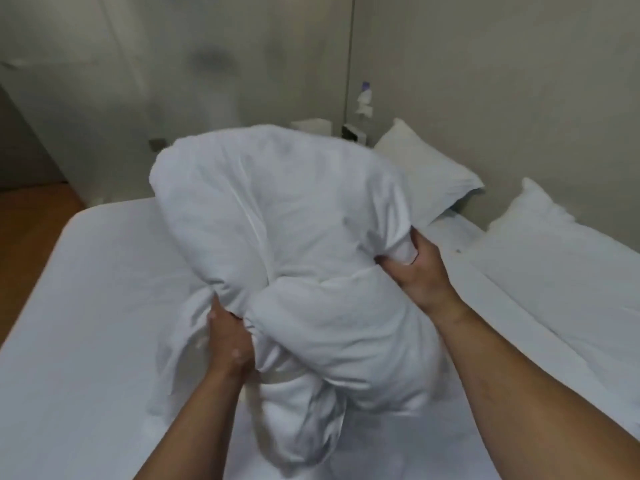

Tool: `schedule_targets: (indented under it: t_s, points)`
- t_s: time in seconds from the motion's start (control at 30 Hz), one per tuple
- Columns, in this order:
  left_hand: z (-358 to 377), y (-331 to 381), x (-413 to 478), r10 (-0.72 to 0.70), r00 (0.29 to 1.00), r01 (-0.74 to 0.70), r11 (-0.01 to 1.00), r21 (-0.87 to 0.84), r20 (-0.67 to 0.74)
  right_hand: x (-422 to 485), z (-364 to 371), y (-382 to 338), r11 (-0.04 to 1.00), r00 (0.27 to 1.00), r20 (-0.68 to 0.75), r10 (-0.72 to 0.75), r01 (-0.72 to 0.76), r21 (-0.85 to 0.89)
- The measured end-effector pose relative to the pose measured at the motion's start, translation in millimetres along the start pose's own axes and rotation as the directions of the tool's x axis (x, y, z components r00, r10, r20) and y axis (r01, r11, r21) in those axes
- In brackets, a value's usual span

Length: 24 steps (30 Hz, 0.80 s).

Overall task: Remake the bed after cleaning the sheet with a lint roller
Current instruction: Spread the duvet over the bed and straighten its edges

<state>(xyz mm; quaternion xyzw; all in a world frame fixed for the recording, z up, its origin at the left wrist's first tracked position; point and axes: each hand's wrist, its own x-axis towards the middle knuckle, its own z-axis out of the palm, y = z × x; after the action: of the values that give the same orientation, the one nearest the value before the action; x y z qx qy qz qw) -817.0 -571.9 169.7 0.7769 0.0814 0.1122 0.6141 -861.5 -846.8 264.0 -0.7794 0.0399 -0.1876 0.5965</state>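
A bulky white duvet [294, 237], bunched into a big roll, hangs above the middle of the bed. My left hand [227, 337] grips a fold at its lower left. At its right side my right hand [414, 268] grips another fold, fingers curled into the cloth. The duvet's lower end droops onto the white fitted sheet [86, 306], which lies flat over the mattress. No lint roller shows in the view.
Two white pillows [426, 171] [568, 244] lie at the right, against the wall. A small nightstand [353, 133] with a bottle [364, 98] stands behind the bed. Wooden floor [24, 230] shows at the left past the mattress edge.
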Motion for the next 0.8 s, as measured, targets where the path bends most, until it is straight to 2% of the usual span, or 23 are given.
schedule_targets:
  t_s: [0.03,0.07,0.1,0.17,0.2,0.23,0.27,0.33,0.4,0.43,0.5,0.57,0.67,0.73,0.8]
  points:
    - [6,-22,-1,-0.03,0.999,0.033,0.989,0.142,-0.023,6,1,31,0.993,0.998,0.036,0.054,-0.05,-0.104]
    - [9,-38,-6,-0.146,0.989,0.147,0.962,0.229,-0.025,9,2,61,0.976,0.991,0.048,0.122,-0.111,-0.189]
    - [11,-58,-9,-0.242,0.969,0.241,0.898,0.369,-0.045,11,3,88,0.938,0.971,0.061,0.23,-0.205,-0.278]
    - [12,-82,-18,-0.351,0.936,0.289,0.74,0.608,-0.018,12,4,139,0.79,0.903,0.114,0.413,-0.293,-0.538]
    - [11,-93,-23,-0.41,0.912,0.308,0.675,0.67,-0.005,7,5,159,0.725,0.872,0.147,0.467,-0.283,-0.628]
    - [11,-99,-27,-0.458,0.889,0.335,0.64,0.692,-0.007,-1,7,175,0.715,0.844,0.218,0.489,-0.246,-0.655]
    - [11,-105,-30,-0.499,0.867,0.369,0.613,0.698,-0.02,-11,13,188,0.748,0.815,0.313,0.488,-0.205,-0.631]
    - [15,-111,-41,-0.521,0.853,0.382,0.584,0.717,-0.03,-40,33,201,0.797,0.721,0.512,0.467,-0.093,-0.596]
    - [22,-108,-53,-0.513,0.859,0.361,0.597,0.717,-0.005,-72,53,211,0.732,0.64,0.6,0.48,0.084,-0.676]
    - [22,-107,-57,-0.519,0.854,0.374,0.618,0.691,0.002,-85,60,220,0.666,0.647,0.583,0.491,0.153,-0.73]
    - [16,-105,-57,-0.556,0.831,0.438,0.675,0.594,0.019,-92,61,235,0.584,0.746,0.515,0.423,0.21,-0.784]
    - [8,-105,-55,-0.554,0.833,0.475,0.706,0.525,-0.01,-78,53,248,0.596,0.809,0.492,0.32,0.232,-0.769]
    - [6,-98,-51,-0.462,0.878,0.445,0.695,0.565,-0.123,-42,38,242,0.655,0.784,0.544,0.299,0.246,-0.715]
    - [17,-78,-41,-0.483,0.874,0.446,0.758,0.477,-0.05,-17,24,219,0.701,0.816,0.524,0.244,0.225,-0.676]
    - [37,-56,-27,-0.482,0.872,0.421,0.83,0.366,0.09,14,2,191,0.732,0.905,0.394,0.158,0.16,-0.662]
